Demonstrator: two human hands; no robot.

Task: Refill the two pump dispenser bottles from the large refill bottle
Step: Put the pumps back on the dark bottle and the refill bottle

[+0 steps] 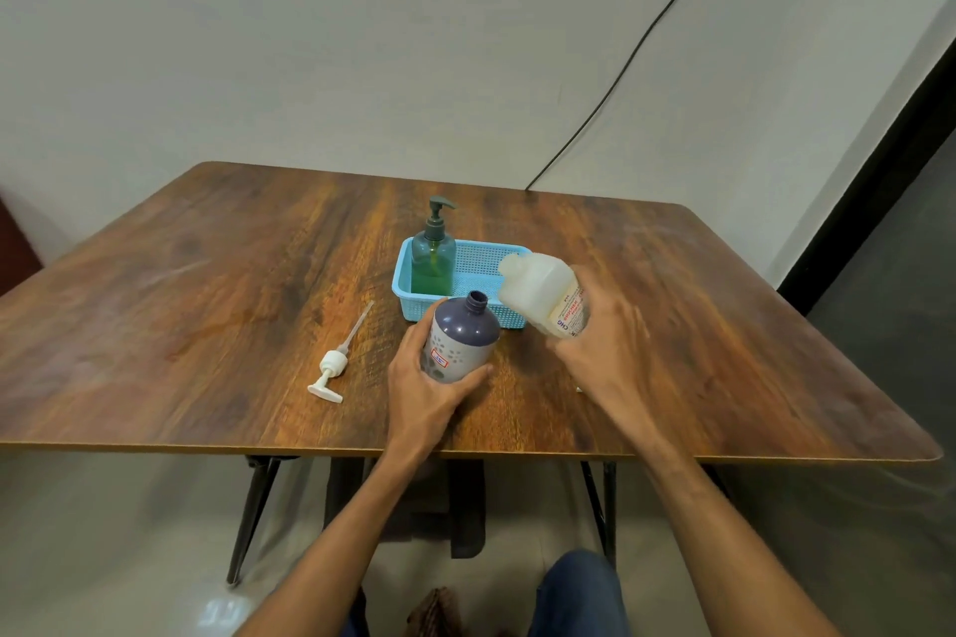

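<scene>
Above the table, I have my right hand wrapped round the large refill bottle, its long axis tipped leftward, its top just right of the open neck of the purple dispenser bottle gripped by my left hand.

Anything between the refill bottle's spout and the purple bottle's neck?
Nothing visible. The purple bottle, gripped by the left hand, has an open neck; a white pump lies apart to its left. The refill bottle in the right hand is blurred, so I cannot tell if it is capped.
</scene>
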